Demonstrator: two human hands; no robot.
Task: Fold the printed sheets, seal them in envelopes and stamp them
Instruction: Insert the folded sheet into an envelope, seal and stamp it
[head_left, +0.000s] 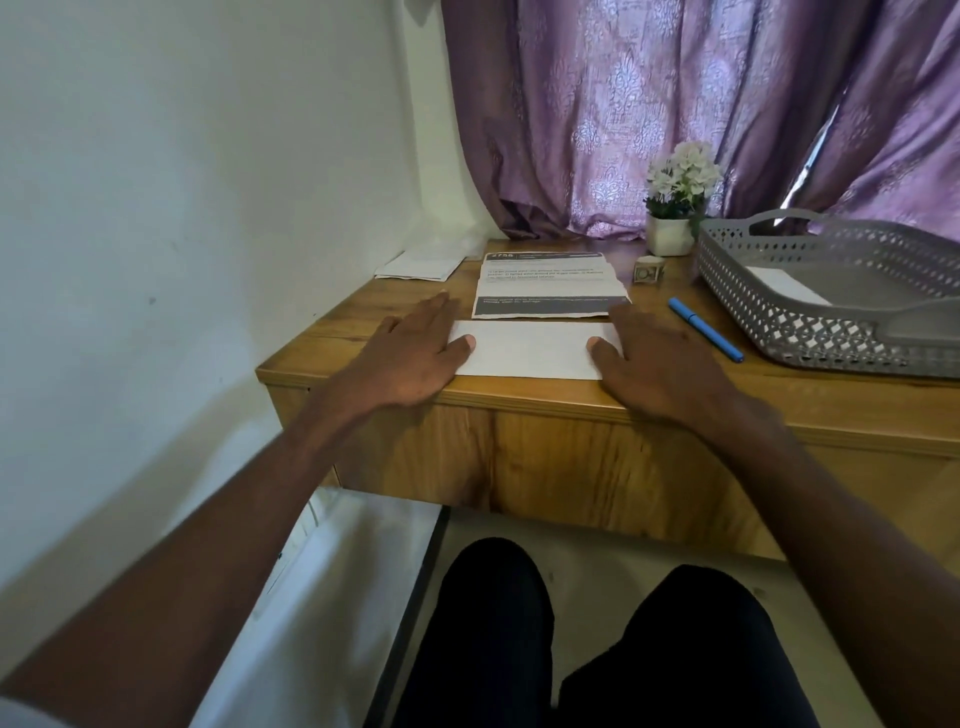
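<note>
**Both palms flat on the folded sheet**

My left hand (410, 358) lies spread and flat on the left end of the folded sheet (530, 348), thumb resting on the paper. My right hand (654, 358) does the same on the right end, fingers apart, gripping nothing. The sheet is a white strip lying along the near edge of the wooden surface (363, 332), between my two hands.

Just behind it sits a stack of printed sheets (545, 286), dark bands across top and bottom. At the far left corner, against the wall, lie white envelopes (421, 265). A blue pen (704, 328) lies right of my right hand, slanted, near the grey basket (779, 322), which holds a white paper (784, 286). A small stamp (649, 270) stands behind the printed stack, in front of a white pot of flowers (675, 202). A purple curtain (649, 104) hangs behind
</note>
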